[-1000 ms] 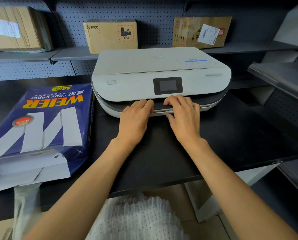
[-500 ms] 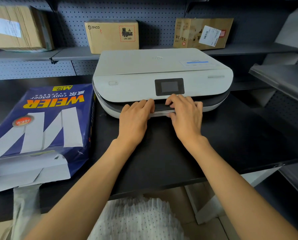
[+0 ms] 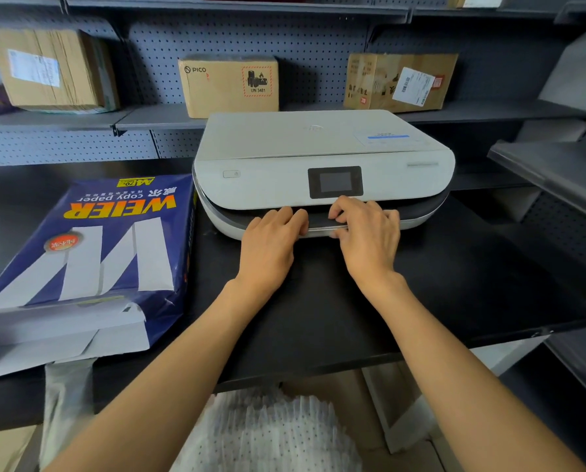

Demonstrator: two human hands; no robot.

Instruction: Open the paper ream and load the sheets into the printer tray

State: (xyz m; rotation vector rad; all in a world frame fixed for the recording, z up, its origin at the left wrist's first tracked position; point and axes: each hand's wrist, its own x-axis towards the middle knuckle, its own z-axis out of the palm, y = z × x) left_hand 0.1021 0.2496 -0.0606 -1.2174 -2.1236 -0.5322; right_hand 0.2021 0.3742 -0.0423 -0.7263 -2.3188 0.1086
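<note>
With ream (image 3: 90, 253) opened at lower left, tray step underway.
Both hands (image 3: 271, 247) grip printer tray (image 3: 319, 223) front edge, centre frame; next likely needs an outward pull.

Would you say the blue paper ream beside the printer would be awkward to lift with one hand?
Probably. The paper ream looks thick and full, so likely heavy. Its near-end flap is open, so sheets might slide out if tipped that way. The glossy wrapper may be slippery.

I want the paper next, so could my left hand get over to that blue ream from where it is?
Probably yes. The left hand rests at the printer's front slot, and the blue ream lies just to its left on the same black shelf, with nothing between them.
</note>
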